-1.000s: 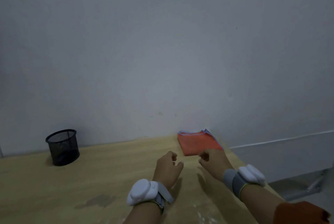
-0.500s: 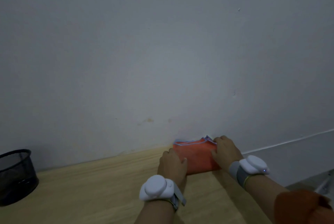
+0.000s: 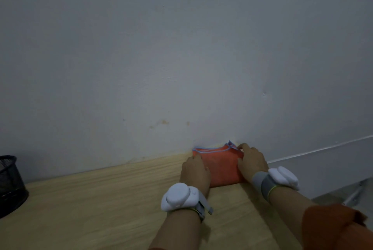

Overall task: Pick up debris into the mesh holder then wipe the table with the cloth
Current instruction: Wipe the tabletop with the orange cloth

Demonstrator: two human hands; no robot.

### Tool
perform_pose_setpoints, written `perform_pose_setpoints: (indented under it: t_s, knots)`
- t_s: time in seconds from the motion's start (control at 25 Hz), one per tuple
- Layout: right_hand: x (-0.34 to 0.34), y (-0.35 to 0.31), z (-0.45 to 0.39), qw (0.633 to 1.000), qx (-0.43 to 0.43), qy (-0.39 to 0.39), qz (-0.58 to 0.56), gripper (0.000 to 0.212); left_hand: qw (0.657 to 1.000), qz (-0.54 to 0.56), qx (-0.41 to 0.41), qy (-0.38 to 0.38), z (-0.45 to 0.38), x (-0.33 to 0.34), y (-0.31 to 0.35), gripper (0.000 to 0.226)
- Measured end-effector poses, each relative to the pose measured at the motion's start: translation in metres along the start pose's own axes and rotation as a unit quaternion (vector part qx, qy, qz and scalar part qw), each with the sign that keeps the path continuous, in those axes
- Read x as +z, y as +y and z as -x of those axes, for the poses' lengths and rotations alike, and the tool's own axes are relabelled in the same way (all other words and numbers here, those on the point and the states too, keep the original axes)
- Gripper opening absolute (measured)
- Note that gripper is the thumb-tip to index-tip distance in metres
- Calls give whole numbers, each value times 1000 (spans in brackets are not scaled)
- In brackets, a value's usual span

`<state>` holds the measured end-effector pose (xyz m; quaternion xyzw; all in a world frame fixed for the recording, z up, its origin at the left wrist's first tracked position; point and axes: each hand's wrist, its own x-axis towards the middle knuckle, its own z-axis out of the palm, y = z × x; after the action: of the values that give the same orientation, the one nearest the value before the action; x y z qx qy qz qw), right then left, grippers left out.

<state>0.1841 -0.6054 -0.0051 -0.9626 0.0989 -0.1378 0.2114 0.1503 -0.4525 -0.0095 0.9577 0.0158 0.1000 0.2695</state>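
Observation:
A folded orange cloth with a pale blue hem lies on the wooden table against the wall, at the table's far right corner. My left hand rests on the cloth's left edge, fingers curled over it. My right hand lies on the cloth's right side, fingertips at its far corner. Both hands touch the cloth, which stays flat on the table. The black mesh holder stands at the far left, partly cut off by the frame. No debris is visible.
A grey wall rises directly behind the table. The table's right edge runs just right of my right forearm, with floor and a metal frame below. White sensors are strapped to both wrists.
Both hands reached forward from the open table onto the cloth, left on its left edge, right on its right side. The view shifted right, pushing the mesh holder to the frame's edge.

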Motion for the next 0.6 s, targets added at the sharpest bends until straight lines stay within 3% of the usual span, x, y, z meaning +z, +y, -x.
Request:
perform_pose_setpoints:
  t_s: [0.2, 0.6]
  knots:
    - [-16, -8, 5, 994, 58, -8, -92, 33, 996, 85, 12, 31, 9, -11, -9, 40]
    - [-47, -34, 99, 981, -30, -35, -187, 13, 975, 186, 53, 108, 102, -84, -48, 43]
